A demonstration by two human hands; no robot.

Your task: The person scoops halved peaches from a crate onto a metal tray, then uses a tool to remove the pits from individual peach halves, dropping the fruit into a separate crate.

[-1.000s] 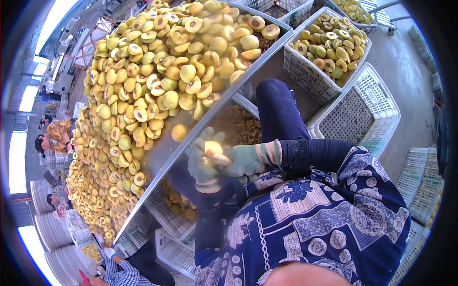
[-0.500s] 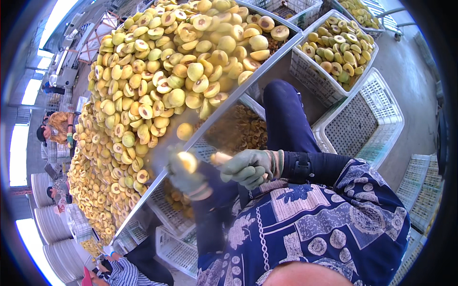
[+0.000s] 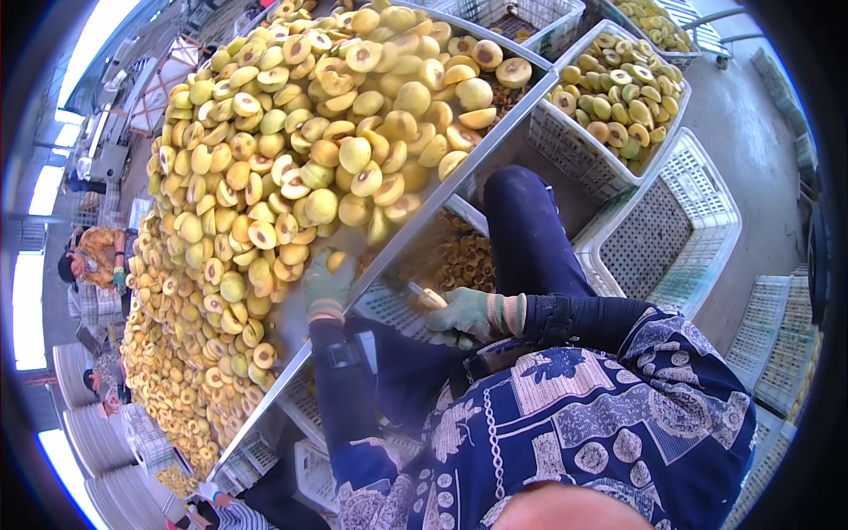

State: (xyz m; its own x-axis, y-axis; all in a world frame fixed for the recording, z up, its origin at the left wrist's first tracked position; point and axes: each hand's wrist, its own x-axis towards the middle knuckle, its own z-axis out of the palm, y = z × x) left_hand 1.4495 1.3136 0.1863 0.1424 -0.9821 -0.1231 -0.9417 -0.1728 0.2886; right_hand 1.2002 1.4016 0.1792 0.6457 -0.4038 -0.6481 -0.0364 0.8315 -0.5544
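Observation:
My left hand [image 3: 327, 287], in a grey-green glove, reaches over the metal rim of the table, its fingers closed round a yellow peach [image 3: 336, 261] at the edge of the heap. Over my lap, my right hand [image 3: 473, 316], gloved alike, grips a small pitting knife [image 3: 433, 299] with a pale wooden-looking handle. Its short metal tip points up and left. Most of the handle is hidden by the glove. The heap of peach halves [image 3: 291, 168], many with brown pit hollows showing, spreads across the table beyond the rim.
Below the rim, a crate holds brown scraps [image 3: 464, 252]. To my right stand a white crate of peach halves [image 3: 623, 97] and a white crate [image 3: 649, 238] with a bare perforated floor. A metal rail [image 3: 442, 190] runs diagonally before me. Other people [image 3: 97, 256] sit along the far left.
My left hand has moved from beside my right hand, where a cut peach showed, up over the rim onto another peach. My right hand has shifted slightly, still holding the knife.

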